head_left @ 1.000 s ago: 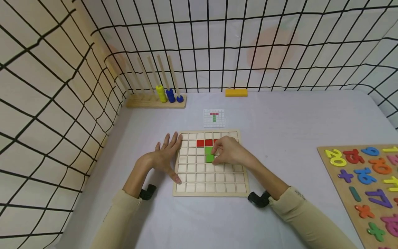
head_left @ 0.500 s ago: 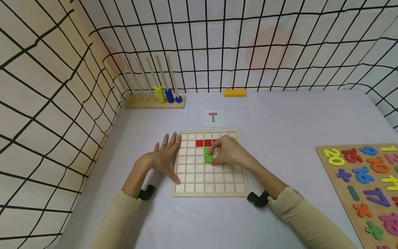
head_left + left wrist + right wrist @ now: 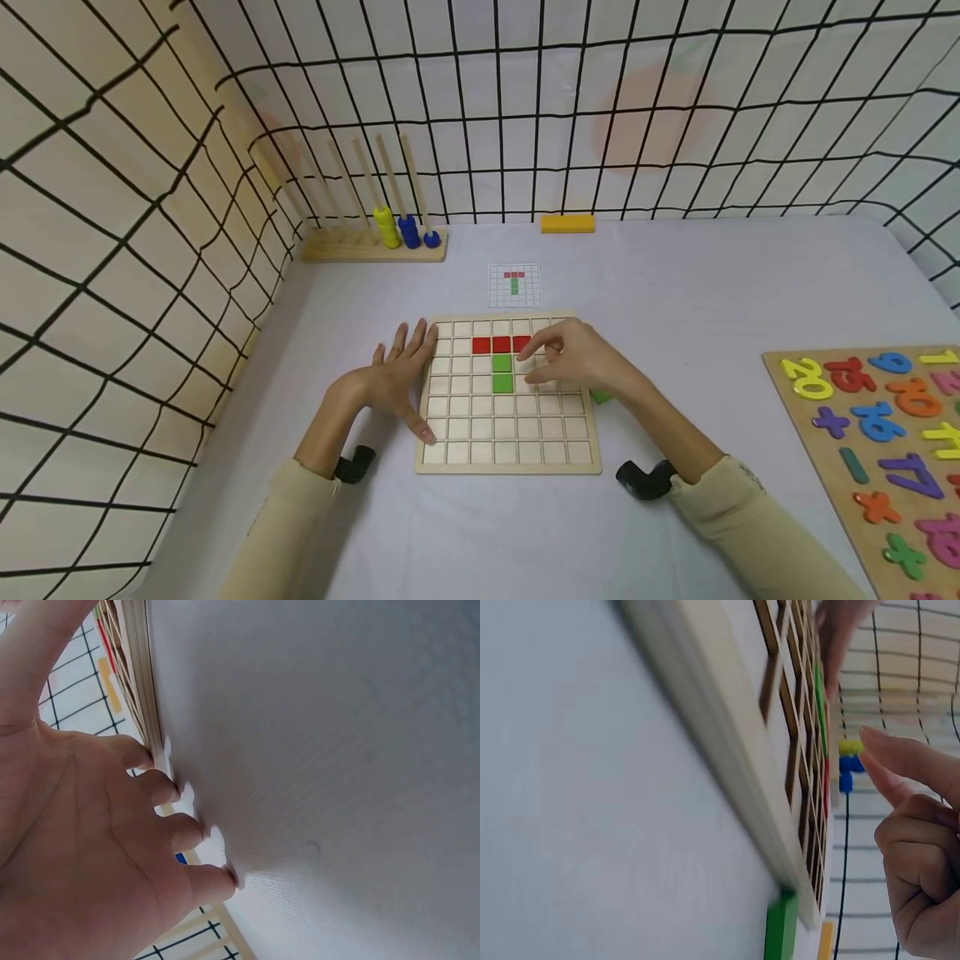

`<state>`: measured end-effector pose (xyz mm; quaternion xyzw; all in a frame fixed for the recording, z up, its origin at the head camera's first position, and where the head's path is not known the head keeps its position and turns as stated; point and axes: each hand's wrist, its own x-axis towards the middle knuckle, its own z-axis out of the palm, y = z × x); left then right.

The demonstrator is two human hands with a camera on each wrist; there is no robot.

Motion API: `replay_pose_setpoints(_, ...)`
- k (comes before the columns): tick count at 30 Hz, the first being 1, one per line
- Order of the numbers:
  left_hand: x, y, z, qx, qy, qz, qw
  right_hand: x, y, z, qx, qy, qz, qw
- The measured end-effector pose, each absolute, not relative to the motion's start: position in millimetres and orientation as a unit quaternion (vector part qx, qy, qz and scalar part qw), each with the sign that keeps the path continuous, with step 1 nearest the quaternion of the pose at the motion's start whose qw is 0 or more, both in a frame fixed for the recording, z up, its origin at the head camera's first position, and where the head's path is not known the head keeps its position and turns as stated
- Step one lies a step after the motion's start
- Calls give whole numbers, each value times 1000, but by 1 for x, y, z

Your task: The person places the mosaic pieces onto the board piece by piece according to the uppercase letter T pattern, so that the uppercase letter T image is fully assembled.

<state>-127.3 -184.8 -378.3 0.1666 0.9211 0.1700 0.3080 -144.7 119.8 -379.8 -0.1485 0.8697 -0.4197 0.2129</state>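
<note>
A wooden grid board (image 3: 480,429) lies on the table. Three red tiles (image 3: 501,344) sit in a row, with two green tiles (image 3: 502,363) below the middle one. My left hand (image 3: 390,383) rests at the board's left edge, fingers spread and thumb on the frame; in the left wrist view its fingertips (image 3: 217,881) press the cloth. My right hand (image 3: 581,358) is over the board's right part, thumb and index finger apart, nothing between them. Beyond the right edge another green tile (image 3: 602,396) lies partly hidden by my wrist; it shows as a green block (image 3: 781,930) in the right wrist view.
Behind the board lies a pattern card (image 3: 514,292) with a red and green T. Further back are a peg abacus (image 3: 337,246) and a yellow bar (image 3: 567,224). A number puzzle board (image 3: 817,487) lies at right. Black mesh (image 3: 501,117) encloses the back and left.
My right hand has moved off the lower green tile, rightward and slightly away, uncovering both green tiles and the third red one. The tile beyond the right edge now shows. My left hand stays put.
</note>
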Motion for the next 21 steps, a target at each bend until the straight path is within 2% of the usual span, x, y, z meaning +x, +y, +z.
replay_pose_setpoints(11,-127,-184,-378,164,922,170,307,-145,191,-374,-122,882,-390,235)
replay_pose_setpoints(21,-127,-185,-378,168,921,172,307,-144,220,-382,-109,864,-396,290)
